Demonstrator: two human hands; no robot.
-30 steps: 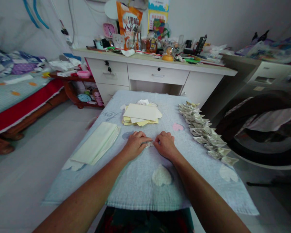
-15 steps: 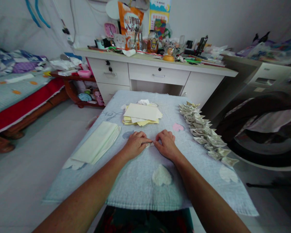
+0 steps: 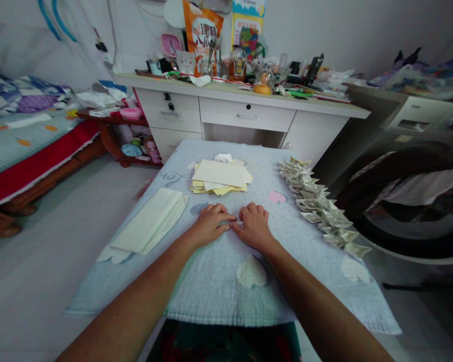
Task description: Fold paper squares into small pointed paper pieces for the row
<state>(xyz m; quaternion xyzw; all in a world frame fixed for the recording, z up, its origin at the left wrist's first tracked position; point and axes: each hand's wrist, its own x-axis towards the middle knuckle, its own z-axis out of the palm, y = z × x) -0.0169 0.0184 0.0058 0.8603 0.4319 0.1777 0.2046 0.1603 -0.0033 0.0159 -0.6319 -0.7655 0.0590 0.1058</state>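
Observation:
In the head view, my left hand [image 3: 212, 224] and my right hand [image 3: 252, 226] meet over the middle of the cloth-covered table. Both are closed, thumbs and fingertips pressed on a small folded piece of paper [image 3: 237, 221]. Most of that piece is hidden under the fingers. Just beyond my hands lies a stack of cream and yellow paper sheets [image 3: 222, 173]. A pile of pale green paper [image 3: 149, 221] rests at the left. To the right runs a slanting row of several folded, pointed paper pieces [image 3: 317, 201].
A pale blue cloth [image 3: 211, 291] with heart patterns covers the table. Behind it stands a white desk [image 3: 245, 113] crowded with jars, bags and papers. A washing machine [image 3: 411, 120] is at the right, a bed [image 3: 33, 136] at the left.
My right hand has shifted slightly left, its thumb closer to my left fingertips, and covers more of the small paper. The left hand has hardly moved.

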